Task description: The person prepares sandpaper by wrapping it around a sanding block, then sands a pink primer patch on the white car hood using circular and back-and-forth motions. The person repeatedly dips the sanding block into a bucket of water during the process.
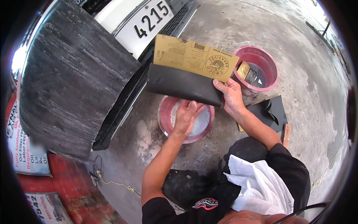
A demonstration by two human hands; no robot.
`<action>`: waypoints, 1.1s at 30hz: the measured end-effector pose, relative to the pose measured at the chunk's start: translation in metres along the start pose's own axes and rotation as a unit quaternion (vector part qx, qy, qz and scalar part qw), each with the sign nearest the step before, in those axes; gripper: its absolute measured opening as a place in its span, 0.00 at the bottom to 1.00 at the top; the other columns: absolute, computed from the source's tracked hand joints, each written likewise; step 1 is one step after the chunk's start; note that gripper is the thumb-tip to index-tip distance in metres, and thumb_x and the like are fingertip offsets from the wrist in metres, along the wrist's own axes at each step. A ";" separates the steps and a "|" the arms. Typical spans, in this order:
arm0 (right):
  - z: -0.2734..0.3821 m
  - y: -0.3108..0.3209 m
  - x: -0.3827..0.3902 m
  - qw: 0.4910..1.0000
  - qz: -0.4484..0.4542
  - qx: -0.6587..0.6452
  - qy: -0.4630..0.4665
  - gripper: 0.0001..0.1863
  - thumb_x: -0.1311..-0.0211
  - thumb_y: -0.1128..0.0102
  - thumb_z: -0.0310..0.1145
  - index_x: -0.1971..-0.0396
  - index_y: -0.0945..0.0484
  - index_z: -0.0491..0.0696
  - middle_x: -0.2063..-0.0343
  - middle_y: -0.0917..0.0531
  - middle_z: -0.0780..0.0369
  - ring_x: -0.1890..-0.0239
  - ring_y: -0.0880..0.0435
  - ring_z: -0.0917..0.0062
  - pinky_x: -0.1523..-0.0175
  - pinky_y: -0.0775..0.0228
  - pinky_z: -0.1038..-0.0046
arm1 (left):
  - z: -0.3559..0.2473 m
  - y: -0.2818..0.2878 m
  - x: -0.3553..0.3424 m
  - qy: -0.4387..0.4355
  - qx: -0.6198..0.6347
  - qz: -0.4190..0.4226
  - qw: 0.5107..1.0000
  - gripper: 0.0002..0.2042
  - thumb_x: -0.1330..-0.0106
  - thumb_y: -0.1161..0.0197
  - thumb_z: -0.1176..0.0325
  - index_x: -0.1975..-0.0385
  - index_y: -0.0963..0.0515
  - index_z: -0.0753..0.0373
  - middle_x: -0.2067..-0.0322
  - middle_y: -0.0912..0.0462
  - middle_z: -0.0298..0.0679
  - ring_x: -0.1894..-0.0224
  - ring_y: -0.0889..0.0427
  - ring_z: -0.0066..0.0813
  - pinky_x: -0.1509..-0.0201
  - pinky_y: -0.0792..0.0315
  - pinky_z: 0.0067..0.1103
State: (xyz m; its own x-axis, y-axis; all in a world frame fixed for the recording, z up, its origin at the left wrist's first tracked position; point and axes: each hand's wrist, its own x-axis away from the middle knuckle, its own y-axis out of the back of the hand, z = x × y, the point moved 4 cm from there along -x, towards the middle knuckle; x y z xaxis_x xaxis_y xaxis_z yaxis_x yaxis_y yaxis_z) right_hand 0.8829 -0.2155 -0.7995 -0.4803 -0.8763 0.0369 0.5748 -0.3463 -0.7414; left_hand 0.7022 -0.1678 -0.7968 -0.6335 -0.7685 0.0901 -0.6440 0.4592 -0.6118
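Note:
My right hand (231,95) grips a large sheet of sandpaper (184,86) near its right end, thumb on the dark abrasive side; the sheet is folded, showing a yellow printed backing (179,54) along its upper part. My left hand (188,115) is just under the sheet’s lower edge, over a pink basin of cloudy water (165,128), fingers loosely apart; whether its fingertips touch the paper is unclear. A dark, streaky sanded car panel (71,86) curves at left, beside a bumper grille and white plate (143,26).
A second pink tub (272,59) holds water and sandpaper at upper right. Dark sheets (263,112) and a wooden piece (286,136) lie on the concrete floor right of me. Printed banners (31,156), a red surface and a yellow cord (119,183) are at lower left.

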 end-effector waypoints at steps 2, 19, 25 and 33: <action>-0.004 -0.003 0.002 1.000 0.018 -0.007 0.000 0.14 0.31 0.33 0.21 0.47 0.17 0.40 0.51 0.11 0.59 0.53 0.12 0.78 0.46 0.18 0.72 | -0.005 -0.015 -0.004 0.000 -0.059 -0.033 0.998 0.24 0.22 0.37 0.57 0.33 0.29 0.61 0.41 0.18 0.43 0.36 0.19 0.40 0.29 0.26 0.43; 0.011 0.031 -0.001 0.998 0.002 0.066 -0.003 0.15 0.32 0.32 0.21 0.46 0.16 0.40 0.49 0.11 0.61 0.49 0.16 0.81 0.39 0.25 0.74 | -0.057 0.048 -0.007 -0.076 -0.061 -0.020 0.995 0.18 0.26 0.33 0.70 0.39 0.26 0.58 0.40 0.20 0.38 0.39 0.18 0.34 0.37 0.18 0.33; 0.003 0.020 0.002 0.996 0.029 0.083 -0.016 0.15 0.31 0.33 0.21 0.46 0.15 0.41 0.48 0.11 0.61 0.49 0.15 0.81 0.38 0.25 0.74 | -0.053 0.037 -0.002 -0.096 -0.075 -0.068 0.990 0.18 0.26 0.33 0.72 0.39 0.26 0.62 0.44 0.17 0.41 0.43 0.16 0.35 0.37 0.19 0.32; -0.007 0.013 0.003 0.992 0.075 0.096 -0.034 0.16 0.31 0.34 0.21 0.44 0.16 0.41 0.48 0.11 0.61 0.48 0.15 0.81 0.38 0.25 0.73 | -0.065 0.041 -0.003 -0.129 -0.104 -0.144 0.976 0.19 0.28 0.30 0.72 0.40 0.23 0.65 0.47 0.16 0.40 0.48 0.14 0.32 0.47 0.14 0.30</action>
State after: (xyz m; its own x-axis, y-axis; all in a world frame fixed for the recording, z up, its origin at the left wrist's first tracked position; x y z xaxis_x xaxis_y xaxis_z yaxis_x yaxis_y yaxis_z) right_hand 0.8841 -0.2206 -0.8132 -0.3380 -0.9410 -0.0152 0.7553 -0.2616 -0.6009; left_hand 0.6500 -0.1182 -0.7712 -0.3011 -0.9534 0.0171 -0.8697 0.2672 -0.4149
